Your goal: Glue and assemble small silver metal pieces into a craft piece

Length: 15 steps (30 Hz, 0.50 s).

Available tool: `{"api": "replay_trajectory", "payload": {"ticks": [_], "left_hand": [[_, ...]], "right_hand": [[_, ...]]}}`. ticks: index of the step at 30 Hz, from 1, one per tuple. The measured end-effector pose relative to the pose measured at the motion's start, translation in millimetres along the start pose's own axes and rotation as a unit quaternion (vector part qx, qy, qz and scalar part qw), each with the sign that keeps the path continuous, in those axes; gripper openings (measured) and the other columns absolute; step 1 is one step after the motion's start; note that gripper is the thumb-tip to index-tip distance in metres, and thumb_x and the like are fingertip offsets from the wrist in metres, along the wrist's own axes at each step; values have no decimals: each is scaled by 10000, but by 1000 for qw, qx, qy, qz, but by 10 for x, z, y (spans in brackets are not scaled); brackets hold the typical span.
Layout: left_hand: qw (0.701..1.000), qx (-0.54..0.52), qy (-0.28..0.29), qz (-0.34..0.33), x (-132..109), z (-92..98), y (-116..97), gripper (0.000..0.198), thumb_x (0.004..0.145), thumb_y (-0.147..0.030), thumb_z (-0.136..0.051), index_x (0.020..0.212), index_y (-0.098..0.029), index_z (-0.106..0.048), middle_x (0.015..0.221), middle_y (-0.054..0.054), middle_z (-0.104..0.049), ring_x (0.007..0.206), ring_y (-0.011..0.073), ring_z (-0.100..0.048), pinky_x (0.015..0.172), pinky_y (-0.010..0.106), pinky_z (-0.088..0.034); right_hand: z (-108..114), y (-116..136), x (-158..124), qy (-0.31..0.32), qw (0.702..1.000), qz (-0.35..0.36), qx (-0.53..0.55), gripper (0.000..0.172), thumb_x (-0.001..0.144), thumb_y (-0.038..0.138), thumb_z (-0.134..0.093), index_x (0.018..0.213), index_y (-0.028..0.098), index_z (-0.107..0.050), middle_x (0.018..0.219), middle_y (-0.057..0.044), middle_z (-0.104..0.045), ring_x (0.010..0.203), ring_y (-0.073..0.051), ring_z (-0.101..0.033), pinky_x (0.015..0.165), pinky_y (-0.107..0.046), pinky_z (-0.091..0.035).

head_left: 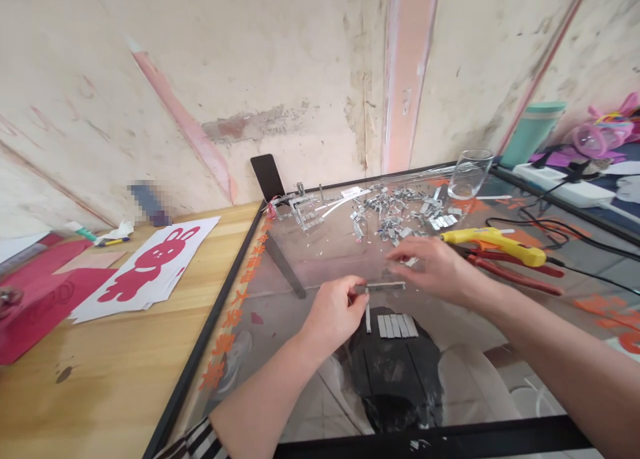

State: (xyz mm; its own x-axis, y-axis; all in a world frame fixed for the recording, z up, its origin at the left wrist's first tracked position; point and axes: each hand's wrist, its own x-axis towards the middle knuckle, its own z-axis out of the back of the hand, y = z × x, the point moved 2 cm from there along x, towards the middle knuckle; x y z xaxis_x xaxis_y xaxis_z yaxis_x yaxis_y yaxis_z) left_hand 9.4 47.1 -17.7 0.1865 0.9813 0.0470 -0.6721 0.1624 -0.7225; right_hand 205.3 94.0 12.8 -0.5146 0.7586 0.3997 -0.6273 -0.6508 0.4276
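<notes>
My left hand (pixel 340 310) pinches a thin grey strip assembly at its corner, thumb and forefinger closed on it. One thin strip (pixel 387 285) runs right from the fingertips, and another (pixel 369 316) points down toward me, forming an L. My right hand (pixel 430 266) hovers just above and right of it, fingers stretched left with thumb and forefinger apart. A small silvery piece (pixel 411 262) shows by its palm; whether it touches the hand I cannot tell. Below lies a row of several flat grey strips (pixel 397 326) side by side on the glass.
Behind my hands are many silvery scraps (pixel 395 209) and a small frame-like structure (pixel 305 212). A yellow glue gun (pixel 495 241) and red-handled pliers (pixel 520 272) lie right. A drinking glass (pixel 470 176), power strip (pixel 565 186), phone (pixel 267 177) and rabbit print (pixel 155 262) stand around.
</notes>
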Motion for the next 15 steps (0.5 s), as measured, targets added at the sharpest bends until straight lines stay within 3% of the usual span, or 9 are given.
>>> {"api": "replay_trajectory", "payload": {"ticks": [3, 6, 9, 12, 15], "left_hand": [[1000, 1, -1, 10, 1, 1, 5, 264, 784, -220, -540, 1005, -153, -669, 689, 1, -623, 527, 112, -493, 561, 241, -386], [1000, 0, -4, 11, 4, 5, 5, 261, 780, -224, -540, 999, -150, -661, 677, -3, -612, 530, 114, -493, 552, 238, -387], [1000, -2, -4, 13, 8, 9, 2, 267, 781, -230, -536, 1008, -147, -650, 675, -5, -607, 536, 116, -499, 546, 236, -390], [1000, -5, 2, 19, 10, 14, -3, 272, 783, -247, -541, 1013, -144, -640, 670, -7, -601, 528, 116, -497, 542, 236, -393], [1000, -9, 6, 20, 8, 15, -6, 278, 784, -269, -548, 1019, -147, -633, 672, -6, -604, 525, 117, -499, 538, 237, -395]], "right_hand": [[387, -236, -6, -73, 991, -104, -35, 183, 797, 320, -559, 885, 222, -686, 872, -41, -720, 771, -196, -648, 714, -299, -470], [753, -587, -109, -28, 964, -228, -132, 223, 780, 362, -547, 844, 204, -691, 835, -61, -726, 768, -217, -642, 690, -305, -441], [1032, -963, -288, 11, 900, -347, -265, 268, 758, 419, -537, 847, 223, -698, 834, -78, -724, 739, -245, -632, 629, -322, -399], [1107, -1230, -420, 84, 892, -368, -248, 299, 756, 438, -528, 822, 214, -715, 794, -75, -732, 712, -238, -640, 621, -316, -408], [1064, -1361, -458, 103, 901, -349, -236, 275, 724, 444, -564, 765, 224, -723, 736, -44, -737, 664, -218, -645, 587, -294, -422]]}}
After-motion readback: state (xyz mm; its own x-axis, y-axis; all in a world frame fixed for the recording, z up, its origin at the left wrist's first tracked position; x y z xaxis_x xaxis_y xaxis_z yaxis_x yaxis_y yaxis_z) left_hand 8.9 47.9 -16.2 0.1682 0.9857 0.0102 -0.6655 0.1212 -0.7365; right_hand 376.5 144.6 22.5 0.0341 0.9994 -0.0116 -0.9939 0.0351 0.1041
